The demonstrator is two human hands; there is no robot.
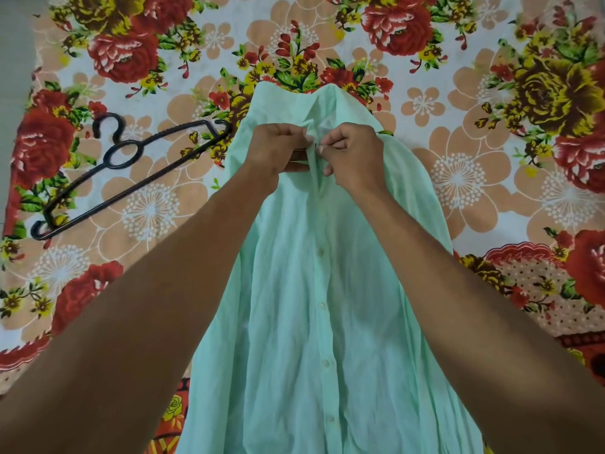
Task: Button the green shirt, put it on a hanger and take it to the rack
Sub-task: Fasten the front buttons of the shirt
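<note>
Green shirt, front placket just below the collar: this was where both hands met. Left hand had its fingers curled and pinched the fabric edge on its side of the opening. Right hand was likewise curled, with thumb and forefinger nipping the opposite edge, so the two hands were nearly touching over the placket. The button between the fingertips was hidden, and I could not tell whether it had passed through its hole.

Collar lay bunched and raised just beyond the hands, at the far end of the garment. Below the hands the placket ran down the middle of the shirt toward the camera and looked closed, with four pale buttons showing along it, one under another. The shirt lay front side up and lengthwise on the floral bedsheet, its cloth creased and its hem out of frame at the bottom. Both bare forearms reached in from the lower corners across the shirt's sides.

Black hanger lay flat on the sheet to the left of the shirt, with one arm tip just beside the shirt's shoulder and its hook pointing away.
</note>
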